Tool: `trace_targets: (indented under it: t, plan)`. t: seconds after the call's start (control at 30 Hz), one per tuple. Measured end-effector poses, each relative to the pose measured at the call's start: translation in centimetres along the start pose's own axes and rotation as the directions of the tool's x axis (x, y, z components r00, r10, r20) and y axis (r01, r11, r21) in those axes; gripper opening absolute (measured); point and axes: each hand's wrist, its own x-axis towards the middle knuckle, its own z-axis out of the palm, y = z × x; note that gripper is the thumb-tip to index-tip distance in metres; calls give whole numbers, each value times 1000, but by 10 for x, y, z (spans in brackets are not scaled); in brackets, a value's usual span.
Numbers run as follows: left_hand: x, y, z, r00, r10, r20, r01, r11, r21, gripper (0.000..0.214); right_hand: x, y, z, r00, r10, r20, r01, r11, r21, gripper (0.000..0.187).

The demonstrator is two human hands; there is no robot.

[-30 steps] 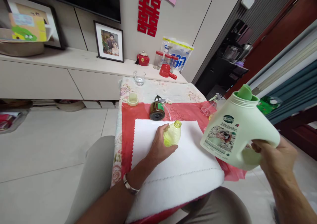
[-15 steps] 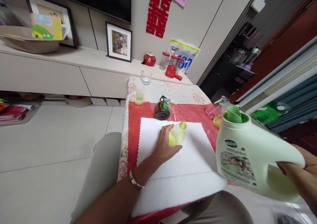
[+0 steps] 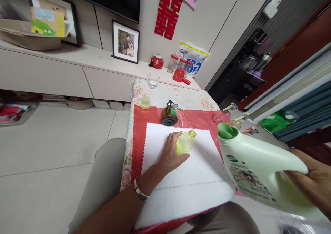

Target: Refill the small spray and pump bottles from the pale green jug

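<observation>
My left hand [image 3: 172, 153] is wrapped round a small yellow-green clear bottle [image 3: 185, 143], its uncapped mouth leaning to the right. The bottle is over a white cloth [image 3: 191, 179] on the table. By its handle, my right hand [image 3: 310, 179] grips a large pale green detergent jug [image 3: 250, 165]. The jug is tilted, with its green spout [image 3: 227, 132] toward the bottle but apart from it; no liquid shows at the spout. Beyond the cloth lies a dark brown pump bottle [image 3: 169, 116] on its side. A pale green cap [image 3: 145, 102] stands at the table's left.
Clear spray bottles [image 3: 239, 119] stand at the table's right edge, behind the jug. A glass cup [image 3: 152, 80] sits at the far edge. On the cabinet are red-lidded jars [image 3: 172, 63], a red scoop [image 3: 179, 75] and a framed photo [image 3: 126, 41].
My right hand has tipped the jug further and brought its spout left, closer to the small bottle. The left hand and the bottle have hardly moved.
</observation>
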Motion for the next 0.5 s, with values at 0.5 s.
trace_targets:
  t: [0.5]
  plan:
    - [-1,1,0,1000,-21,2,21,1000,17,84,14,-11,2,997,-10,76,15,998,-53,61]
